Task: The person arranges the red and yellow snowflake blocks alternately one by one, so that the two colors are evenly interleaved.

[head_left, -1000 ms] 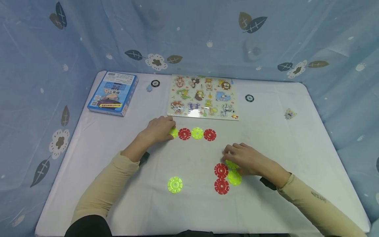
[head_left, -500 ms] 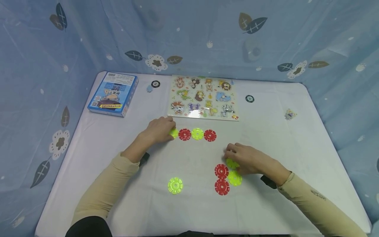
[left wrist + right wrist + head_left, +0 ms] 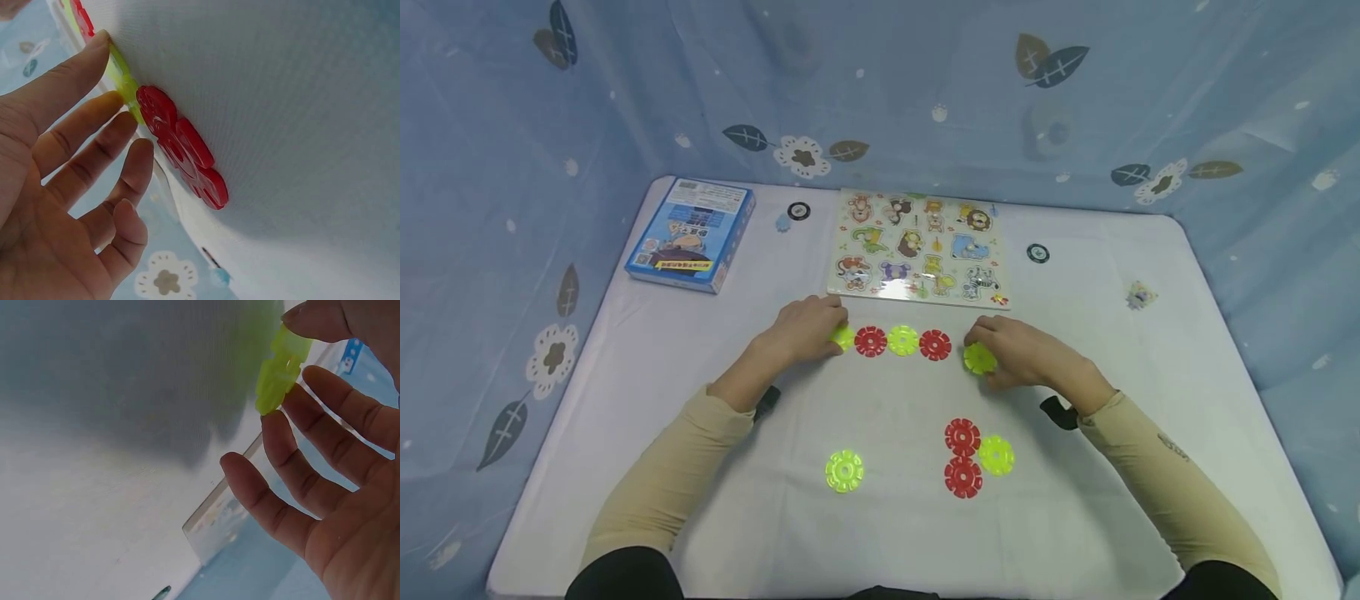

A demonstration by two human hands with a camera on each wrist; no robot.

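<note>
Right grip point(image 3: 1022, 354) pinches yellow-green disc point(image 3: 980, 358), fingers point(image 3: 265, 500) spread.

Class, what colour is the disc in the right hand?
The disc is yellow-green, clearest in the head view.

White tabletop point(image 3: 760, 533) with rounded far corners and a smooth, pale covering. Blue hanging point(image 3: 910, 67), lightly creased, rises behind the tabletop and along its left and right sides. Printed motifs include a white flower point(image 3: 553, 356) left of the tabletop and paired leaves point(image 3: 1063, 67) beyond its far edge. Soft shadows fall across the tabletop.
</note>
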